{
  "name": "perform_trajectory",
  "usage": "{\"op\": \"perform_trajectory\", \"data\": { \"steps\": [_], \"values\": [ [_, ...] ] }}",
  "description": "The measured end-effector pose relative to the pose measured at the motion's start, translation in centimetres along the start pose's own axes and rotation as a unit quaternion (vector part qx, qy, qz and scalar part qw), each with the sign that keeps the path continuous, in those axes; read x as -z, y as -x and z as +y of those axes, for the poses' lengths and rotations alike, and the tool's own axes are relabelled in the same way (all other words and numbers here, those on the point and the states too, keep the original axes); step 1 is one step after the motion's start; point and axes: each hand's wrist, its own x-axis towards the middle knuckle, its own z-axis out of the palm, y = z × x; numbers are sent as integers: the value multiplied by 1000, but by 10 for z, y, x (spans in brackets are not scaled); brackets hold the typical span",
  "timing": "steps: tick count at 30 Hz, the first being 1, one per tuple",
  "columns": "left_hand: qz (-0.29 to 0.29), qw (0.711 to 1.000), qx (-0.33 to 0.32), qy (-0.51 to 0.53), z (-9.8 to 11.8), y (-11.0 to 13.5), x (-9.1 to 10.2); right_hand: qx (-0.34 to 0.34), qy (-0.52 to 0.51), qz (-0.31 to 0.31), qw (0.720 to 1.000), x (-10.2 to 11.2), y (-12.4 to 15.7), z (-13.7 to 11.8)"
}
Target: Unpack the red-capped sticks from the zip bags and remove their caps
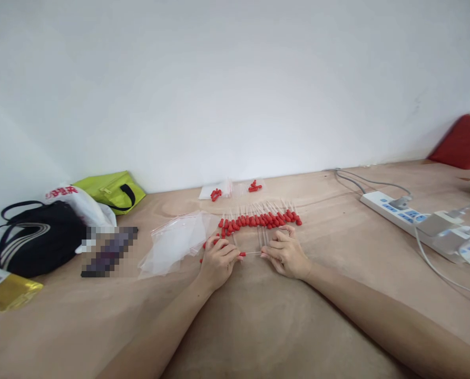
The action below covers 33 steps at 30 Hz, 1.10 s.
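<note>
Between my hands a thin clear dropper tube (253,253) lies level, with a red rubber bulb (242,254) at its left end. My left hand (219,259) is closed on the bulb end. My right hand (285,252) pinches the other end of the tube. Just beyond my hands, a row of droppers with red bulbs (258,219) lies side by side, tubes pointing to the wall. Several bare clear tubes (262,235) lie beside my right fingers. Loose red bulbs (209,242) show around my left hand, partly hidden by it.
Clear zip bags (175,242) lie left of my hands. Bags holding red-bulbed droppers (216,195) are near the wall. Farther left are a black bag (41,237) and a lime-green bag (108,189). A power strip (393,213) with cables stands on the right.
</note>
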Motion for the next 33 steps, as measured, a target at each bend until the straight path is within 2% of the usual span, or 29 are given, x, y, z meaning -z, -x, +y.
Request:
{"op": "perform_trajectory", "data": {
  "steps": [3, 7, 10, 14, 18, 20, 22, 25, 29, 33],
  "values": [
    [-7, 1000, -1, 6, 0, 0, -1, -6, -5, -1, 1000, 0, 0, 0],
    [12, 1000, -19, 15, 0, 0, -2, -12, -17, 0, 1000, 0, 1, 0],
    [18, 1000, -7, 23, -4, 4, -3, -19, -16, -2, 1000, 0, 2, 2],
    [58, 995, 70, 43, -14, 11, -1, -56, -2, -1, 998, 0, 5, 7],
    [127, 975, 174, 58, -27, 12, 4, -94, 3, 44, 995, -5, 2, 7],
    [142, 961, 237, 35, -37, 9, 6, -112, 7, 68, 991, -8, -1, 6],
    [112, 950, 292, 24, -47, 5, 7, -119, 14, 81, 990, -11, -6, 5],
    [21, 936, 350, 30, -58, 0, 8, -102, 31, 84, 991, -17, -12, 4],
    [-63, 926, 372, -32, -56, -5, 9, -87, 48, 64, 993, -20, -18, 1],
    [-83, 922, 369, -78, -51, -14, 9, -83, 28, 29, 996, -19, -18, -2]
  ]
}}
